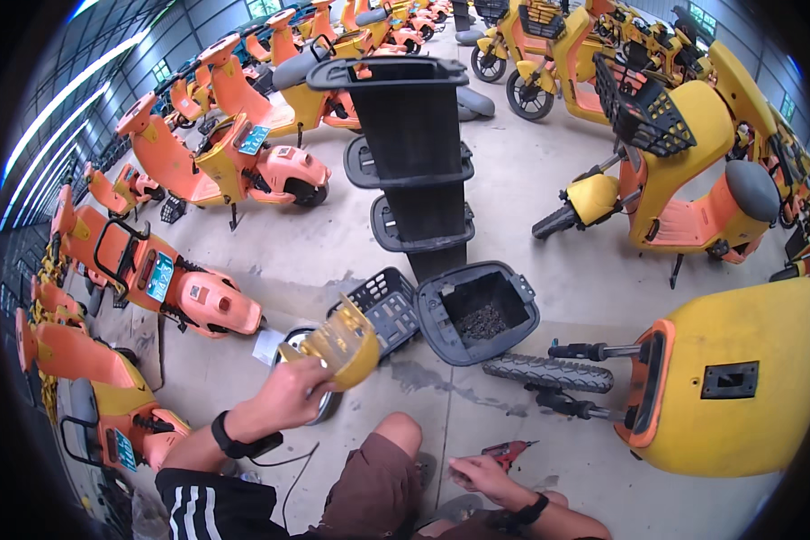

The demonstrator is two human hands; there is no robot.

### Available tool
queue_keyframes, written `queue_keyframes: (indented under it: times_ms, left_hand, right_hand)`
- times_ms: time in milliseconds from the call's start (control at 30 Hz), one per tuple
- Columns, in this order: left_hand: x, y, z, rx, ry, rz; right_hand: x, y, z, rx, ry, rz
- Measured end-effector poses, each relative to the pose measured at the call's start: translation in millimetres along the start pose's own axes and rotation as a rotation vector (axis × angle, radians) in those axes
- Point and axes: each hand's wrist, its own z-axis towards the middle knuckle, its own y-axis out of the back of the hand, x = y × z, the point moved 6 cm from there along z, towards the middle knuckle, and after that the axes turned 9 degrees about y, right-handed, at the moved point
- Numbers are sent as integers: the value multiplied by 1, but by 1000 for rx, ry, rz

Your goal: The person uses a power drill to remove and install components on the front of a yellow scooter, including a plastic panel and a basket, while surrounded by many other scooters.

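Left: the left hand (297, 387) grips the near edge of a yellow cover (358, 357), apparently leaving its ribbed inner side in view; the cover is raised beside a black basket (382, 301). Centre: an open black tub (459, 349) holds dark bits, presumably for containment. The right hand (488, 477) has curled fingers, contents indeterminable, beside a red tool (510, 453). Floor (486, 412) between tub and right hand offers moving room, bounded rightward by a tyre (553, 372).
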Motion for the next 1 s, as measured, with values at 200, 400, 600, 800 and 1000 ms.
queue_keyframes:
  times_ms: [200,400,600,800,1000]
  left_hand:
    - [-75,-2,-21,382,-196,40]
    - [-147,35,-61,511,-268,23]
    - [-171,41,-137,717,-267,108]
    - [-185,131,-141,405,-109,-187]
    - [-64,149,-178,266,373,-257]
  right_hand:
    - [114,-100,-9,-161,14,248]
    - [161,-137,-112,-466,-87,67]
    - [98,-179,-162,-239,-295,88]
    - [109,-134,-142,-504,130,-729]
    - [209,-127,-218,-878,192,-755]
